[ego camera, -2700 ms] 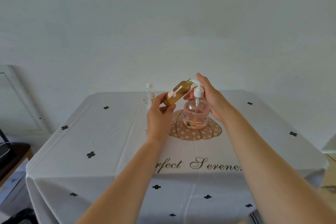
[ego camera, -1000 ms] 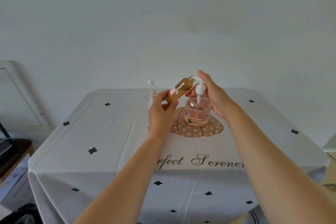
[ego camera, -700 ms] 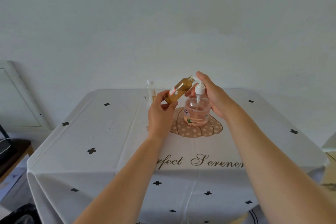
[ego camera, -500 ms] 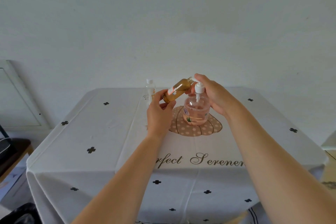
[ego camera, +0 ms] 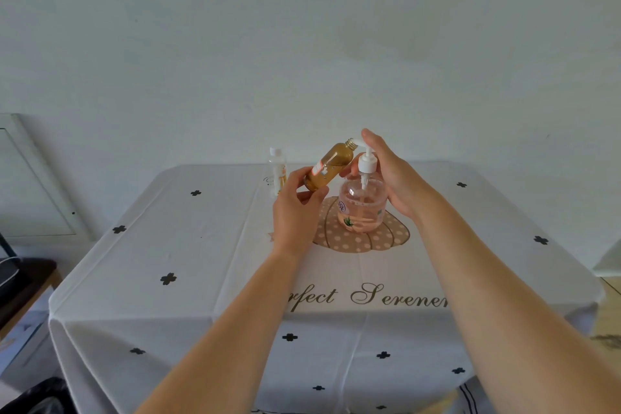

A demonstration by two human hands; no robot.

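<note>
Gripping the light, stiff, likely slippery amber bottle [ego camera: 331,165] round its lower body, the left hand [ego camera: 295,208] holds its open neck at the spout of the pump bottle [ego camera: 361,208] on the table [ego camera: 201,245], whose head the right hand [ego camera: 393,175] clasps.

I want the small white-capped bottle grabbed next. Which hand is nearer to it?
Left. The left hand, gripping the amber bottle, is just beside the small white-capped bottle, in front and to its right; the right hand is farther right, on the pump dispenser.
</note>
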